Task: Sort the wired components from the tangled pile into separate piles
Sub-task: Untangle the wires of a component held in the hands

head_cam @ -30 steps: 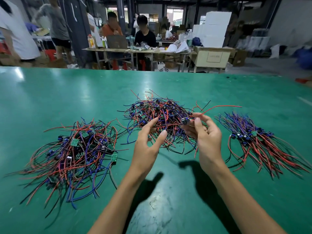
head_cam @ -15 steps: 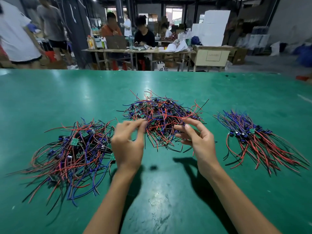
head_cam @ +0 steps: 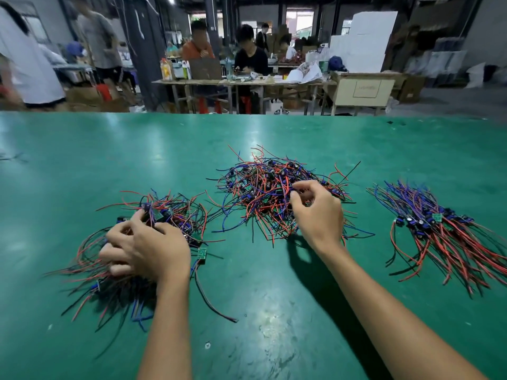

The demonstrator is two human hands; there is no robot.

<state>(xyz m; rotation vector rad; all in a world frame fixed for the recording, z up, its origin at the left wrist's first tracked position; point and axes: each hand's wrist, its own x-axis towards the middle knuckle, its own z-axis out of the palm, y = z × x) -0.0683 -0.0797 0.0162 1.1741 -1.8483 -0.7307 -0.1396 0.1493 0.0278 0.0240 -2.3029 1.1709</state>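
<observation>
While R hand (head_cam: 318, 212) picks tangled pile (head_cam: 263, 187), L hand (head_cam: 145, 248) moved onto left pile (head_cam: 175, 212).

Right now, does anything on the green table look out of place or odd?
Little stands out. One small green board lies at the right edge of the left pile, its leads trailing over the green table, apart from the bundle. The left hand rests on that pile; the right hand picks at the middle pile.

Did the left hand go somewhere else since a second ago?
Yes. The left hand went left, away from the middle tangled pile, and now rests on the left pile, its fingers curled into the wires.
</observation>
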